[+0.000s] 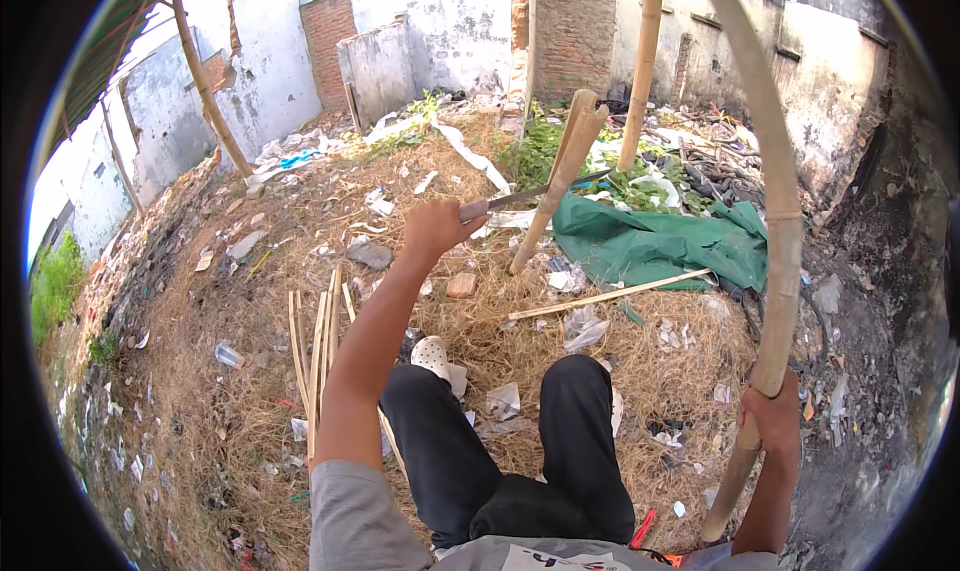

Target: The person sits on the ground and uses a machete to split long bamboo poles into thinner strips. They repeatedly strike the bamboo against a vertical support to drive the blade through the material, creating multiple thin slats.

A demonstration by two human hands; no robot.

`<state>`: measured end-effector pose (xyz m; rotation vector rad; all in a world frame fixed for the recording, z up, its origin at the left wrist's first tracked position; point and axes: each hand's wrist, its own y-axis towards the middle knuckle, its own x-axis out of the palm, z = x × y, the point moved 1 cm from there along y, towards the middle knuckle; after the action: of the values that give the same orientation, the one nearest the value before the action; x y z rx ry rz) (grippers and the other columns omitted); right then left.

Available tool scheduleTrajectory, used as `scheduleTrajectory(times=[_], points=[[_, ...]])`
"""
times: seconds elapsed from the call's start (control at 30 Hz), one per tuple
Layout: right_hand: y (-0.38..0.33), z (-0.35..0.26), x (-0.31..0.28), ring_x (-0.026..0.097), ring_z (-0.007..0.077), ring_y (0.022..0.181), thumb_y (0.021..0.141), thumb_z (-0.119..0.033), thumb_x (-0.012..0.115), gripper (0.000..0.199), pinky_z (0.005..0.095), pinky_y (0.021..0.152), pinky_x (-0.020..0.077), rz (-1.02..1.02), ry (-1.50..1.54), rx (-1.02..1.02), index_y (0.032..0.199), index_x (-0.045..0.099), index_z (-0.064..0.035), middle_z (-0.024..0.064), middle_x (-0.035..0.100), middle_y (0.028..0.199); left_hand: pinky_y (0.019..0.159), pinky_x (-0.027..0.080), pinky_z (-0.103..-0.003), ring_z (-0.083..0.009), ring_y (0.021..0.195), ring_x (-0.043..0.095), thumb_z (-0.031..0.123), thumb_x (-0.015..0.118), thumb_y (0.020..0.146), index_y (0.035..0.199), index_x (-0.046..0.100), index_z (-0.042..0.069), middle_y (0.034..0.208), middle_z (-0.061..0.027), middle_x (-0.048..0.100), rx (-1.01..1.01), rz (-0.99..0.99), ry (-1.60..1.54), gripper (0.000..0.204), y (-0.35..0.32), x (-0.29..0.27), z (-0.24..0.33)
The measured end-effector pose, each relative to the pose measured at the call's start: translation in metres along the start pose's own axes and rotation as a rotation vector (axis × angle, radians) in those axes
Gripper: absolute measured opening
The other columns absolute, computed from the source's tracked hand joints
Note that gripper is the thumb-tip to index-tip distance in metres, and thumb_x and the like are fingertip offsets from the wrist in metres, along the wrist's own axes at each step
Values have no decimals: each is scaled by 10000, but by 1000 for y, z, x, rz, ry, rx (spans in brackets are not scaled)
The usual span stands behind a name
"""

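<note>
My left hand [436, 227] is closed around the handle of a large knife [474, 211], held out in front of me. Its long dark blade points right and crosses a short, split-topped bamboo stake [556, 193] that leans up from the ground. Whether blade and stake touch, I cannot tell. On the right, my right hand [770, 413] grips a long, bent bamboo pole [780, 221] near its lower end. The pole rises past the top edge of the view. Several thin split bamboo strips [318, 351] lie beside my left arm.
A crumpled green tarp [665, 243] lies beyond the stake, with one bamboo strip [610, 295] before it. A brick piece [461, 286] and litter are strewn over dry straw. Upright bamboo posts [642, 71] stand farther back, near worn walls [440, 41]. My knees are bent below.
</note>
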<state>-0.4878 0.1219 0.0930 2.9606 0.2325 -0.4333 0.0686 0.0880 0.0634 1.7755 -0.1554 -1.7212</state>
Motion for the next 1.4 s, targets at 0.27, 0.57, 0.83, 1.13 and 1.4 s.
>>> scheduleTrajectory(times=[0.27, 0.57, 0.83, 1.13, 1.4], points=[[77, 12, 49, 574, 163, 607, 733, -41, 661, 285, 320, 555, 502, 422, 498, -511, 974, 511, -21, 59, 560, 740, 643, 561, -455, -336, 660, 694, 704, 613, 788, 790, 726, 47, 676, -153, 684, -17, -17, -15, 667, 11, 7, -3], [74, 49, 52, 597, 179, 489, 724, -52, 635, 212, 337, 429, 479, -301, -30, 225, 884, 542, 50, 88, 597, 674, 663, 553, -463, -339, 699, 695, 716, 605, 790, 779, 723, 48, 700, -163, 685, -30, -73, -2, 678, 23, 10, 15], [91, -51, -12, 549, 168, 567, 779, 30, 553, 277, 325, 523, 468, 389, 452, -689, 1038, 474, -29, 79, 543, 760, 617, 554, -441, -316, 649, 697, 709, 584, 807, 756, 731, 69, 655, -141, 681, -67, -63, 24, 659, 26, 9, 5], [67, 110, 88, 612, 180, 535, 714, -80, 687, 309, 325, 481, 486, -374, -54, 396, 951, 561, 73, 84, 588, 635, 616, 554, -454, -323, 642, 697, 719, 572, 810, 760, 739, 67, 652, -143, 682, -30, -41, 60, 675, 26, 23, 20], [87, -68, -36, 515, 144, 577, 772, 1, 594, 300, 310, 557, 459, 260, 363, -453, 1061, 513, -18, 67, 531, 753, 628, 549, -461, -332, 662, 697, 707, 595, 801, 780, 737, 63, 681, -153, 687, -106, -81, -26, 660, 32, 35, 7]])
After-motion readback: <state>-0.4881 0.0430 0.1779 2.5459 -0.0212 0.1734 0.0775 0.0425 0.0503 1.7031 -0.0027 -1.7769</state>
